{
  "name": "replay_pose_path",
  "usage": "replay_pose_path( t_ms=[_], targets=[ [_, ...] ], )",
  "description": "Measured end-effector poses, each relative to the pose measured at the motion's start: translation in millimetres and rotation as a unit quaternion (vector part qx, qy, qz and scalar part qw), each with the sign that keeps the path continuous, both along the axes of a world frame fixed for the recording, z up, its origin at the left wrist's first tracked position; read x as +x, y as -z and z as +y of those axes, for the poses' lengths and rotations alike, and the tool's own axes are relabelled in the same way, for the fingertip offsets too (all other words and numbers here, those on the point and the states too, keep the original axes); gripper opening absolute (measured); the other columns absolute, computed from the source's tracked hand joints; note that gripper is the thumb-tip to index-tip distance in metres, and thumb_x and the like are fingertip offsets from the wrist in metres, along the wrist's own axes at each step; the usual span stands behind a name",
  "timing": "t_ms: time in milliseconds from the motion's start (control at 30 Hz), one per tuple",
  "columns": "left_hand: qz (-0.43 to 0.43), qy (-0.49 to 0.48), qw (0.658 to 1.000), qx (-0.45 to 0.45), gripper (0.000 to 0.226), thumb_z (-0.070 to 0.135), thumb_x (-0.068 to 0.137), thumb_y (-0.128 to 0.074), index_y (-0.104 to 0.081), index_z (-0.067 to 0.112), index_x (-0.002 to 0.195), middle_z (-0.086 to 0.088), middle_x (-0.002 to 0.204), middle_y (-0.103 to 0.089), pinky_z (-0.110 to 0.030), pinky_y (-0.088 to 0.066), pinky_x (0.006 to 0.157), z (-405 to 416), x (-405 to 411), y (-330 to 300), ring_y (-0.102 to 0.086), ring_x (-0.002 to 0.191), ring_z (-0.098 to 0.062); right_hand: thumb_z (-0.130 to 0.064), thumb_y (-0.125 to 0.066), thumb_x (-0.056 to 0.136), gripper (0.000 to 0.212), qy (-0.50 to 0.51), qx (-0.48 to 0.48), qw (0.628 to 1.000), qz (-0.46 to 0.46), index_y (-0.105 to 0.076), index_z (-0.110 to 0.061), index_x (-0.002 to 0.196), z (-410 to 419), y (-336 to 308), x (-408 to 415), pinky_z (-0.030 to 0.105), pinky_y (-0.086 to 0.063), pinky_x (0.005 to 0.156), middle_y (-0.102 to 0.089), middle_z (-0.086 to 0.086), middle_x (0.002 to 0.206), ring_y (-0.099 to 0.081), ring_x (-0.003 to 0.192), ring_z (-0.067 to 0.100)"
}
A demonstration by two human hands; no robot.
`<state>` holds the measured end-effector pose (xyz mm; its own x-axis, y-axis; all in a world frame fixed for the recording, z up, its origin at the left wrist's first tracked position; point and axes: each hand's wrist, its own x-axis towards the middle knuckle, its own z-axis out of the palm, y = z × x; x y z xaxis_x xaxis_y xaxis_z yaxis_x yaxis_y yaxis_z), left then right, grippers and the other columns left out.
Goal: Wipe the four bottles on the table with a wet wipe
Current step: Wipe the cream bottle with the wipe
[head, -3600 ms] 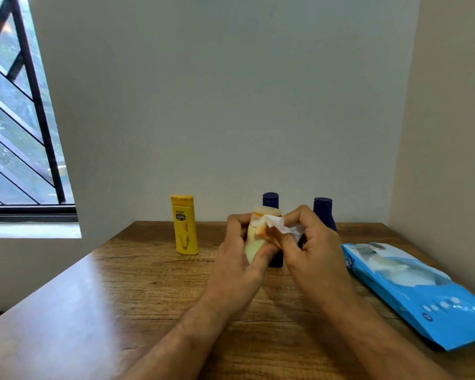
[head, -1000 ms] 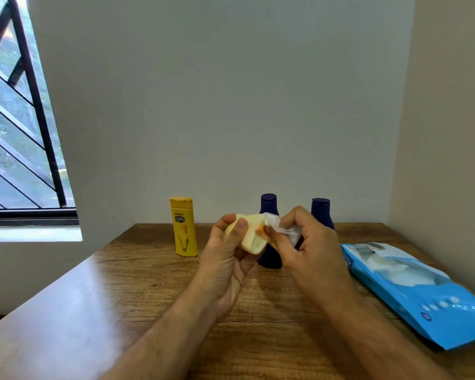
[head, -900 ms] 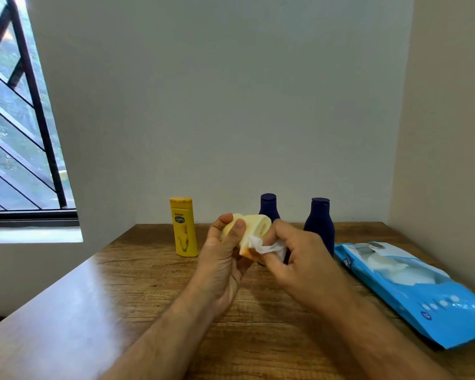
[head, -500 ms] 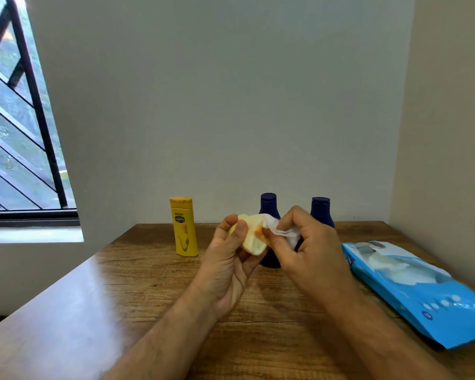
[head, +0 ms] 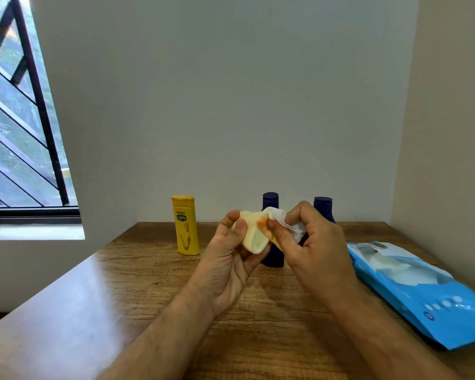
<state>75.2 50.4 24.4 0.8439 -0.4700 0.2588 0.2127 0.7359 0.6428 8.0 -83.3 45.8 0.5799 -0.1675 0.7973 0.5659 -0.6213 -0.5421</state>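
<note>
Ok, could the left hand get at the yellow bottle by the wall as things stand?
Probably not right away. The way to the yellow bottle looks free, with bare table between, but the left hand grips the cream bottle while the right hand wipes it with the wet wipe.

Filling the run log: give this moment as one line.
left hand: holds cream bottle | right hand: rubs wet wipe on it | three bottles standing

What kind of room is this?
Probably a room in a home, in a corner: a wooden table against plain walls, a barred window at the left, and a wet wipe pack beside toiletry bottles like the yellow bottle.
</note>
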Motion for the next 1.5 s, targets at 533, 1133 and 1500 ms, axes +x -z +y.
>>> replay_pose_path(
  t_ms=[533, 1133, 1500],
  targets=[
    [-0.031, 0.034, 0.999, -0.018, 0.052, -0.001, 0.086, -0.055, -0.052, 0.028, 0.128, -0.016, 0.107, -0.073, -0.043, -0.055, 0.082, 3, 1, 1, -0.072, 0.090, -0.028, -0.023, -0.073, 0.085, 0.030, -0.019, -0.052, 0.998, 0.001, -0.049, -0.037, 0.073, -3, 3, 2, 0.008, -0.036, 0.042, -0.061, -0.023, 0.075, -0.056, 0.056, 0.003],
    [0.015, -0.006, 0.999, 0.044, 0.064, 0.036, 0.078, -0.080, -0.056, 0.004, 0.128, -0.030, 0.121, -0.066, -0.050, -0.056, 0.091, 0, -3, 0, -0.070, 0.106, -0.036, -0.021, -0.074, 0.084, 0.020, -0.068, -0.113, 0.990, 0.044, -0.057, -0.031, 0.082, 4, 6, 0, 0.008, -0.044, 0.054, -0.057, -0.024, 0.075, -0.059, 0.074, -0.003],
    [0.024, 0.028, 0.997, 0.072, 0.041, 0.018, 0.075, -0.063, -0.061, 0.001, 0.112, -0.019, 0.099, -0.066, -0.042, -0.057, 0.080, -2, -9, 0, -0.068, 0.087, -0.028, -0.026, -0.074, 0.083, 0.019, -0.044, -0.137, 0.990, -0.004, -0.056, -0.031, 0.086, 5, 9, 0, 0.005, -0.046, 0.058, -0.053, -0.030, 0.078, -0.059, 0.081, -0.002]
  ],
)
